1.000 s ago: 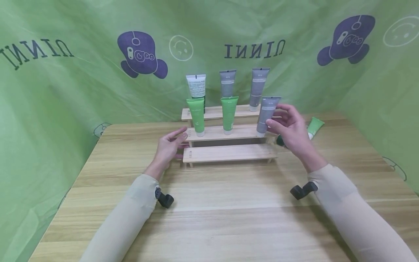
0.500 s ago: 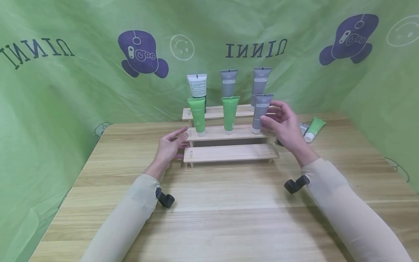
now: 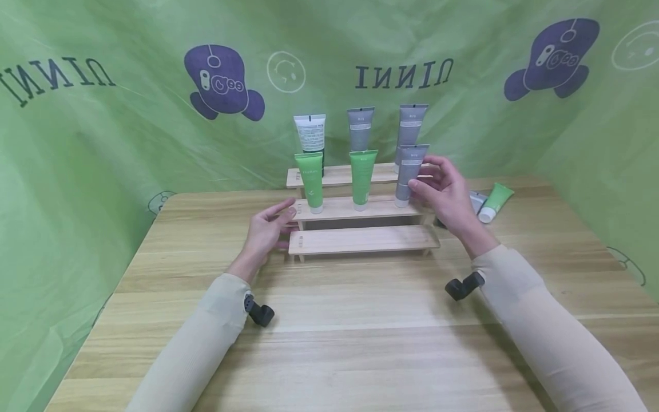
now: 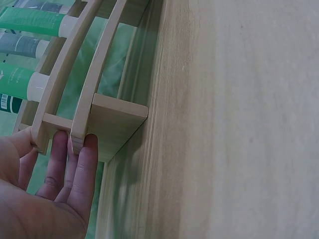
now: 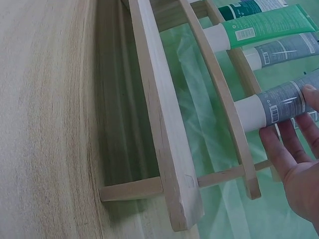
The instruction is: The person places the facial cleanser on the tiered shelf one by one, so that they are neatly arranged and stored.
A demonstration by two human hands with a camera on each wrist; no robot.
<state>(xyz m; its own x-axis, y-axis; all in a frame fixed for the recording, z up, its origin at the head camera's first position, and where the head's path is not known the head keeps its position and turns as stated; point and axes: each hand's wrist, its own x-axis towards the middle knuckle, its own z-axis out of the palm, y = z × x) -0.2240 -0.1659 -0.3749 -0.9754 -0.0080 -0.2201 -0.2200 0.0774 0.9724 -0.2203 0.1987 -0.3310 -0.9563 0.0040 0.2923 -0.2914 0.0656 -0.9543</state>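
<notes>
My right hand (image 3: 447,197) pinches a grey squeeze tube (image 3: 410,171) between thumb and fingers at the right end of the middle tier. The tube stands on its white cap, which meets the shelf in the right wrist view. My left hand (image 3: 264,232) holds the left end of the three-tier wooden rack (image 3: 360,240). Its thumb is at the middle board and its fingers (image 4: 82,181) reach the lower board's end. Two green tubes, one at left (image 3: 311,182) and one in the middle (image 3: 362,178), stand on the same tier.
Behind, the top tier carries a white-and-dark-green tube (image 3: 311,134) and two grey tubes, one central (image 3: 360,127) and one at right (image 3: 410,127). Right of the rack, a green tube (image 3: 496,201) and a grey one (image 3: 477,200) lie on the table (image 3: 360,332). A green cloth (image 3: 329,34) hangs behind.
My right hand has moved left and slightly back with the grey tube, from the middle tier's right edge to a spot further in. My left hand stays in place.
</notes>
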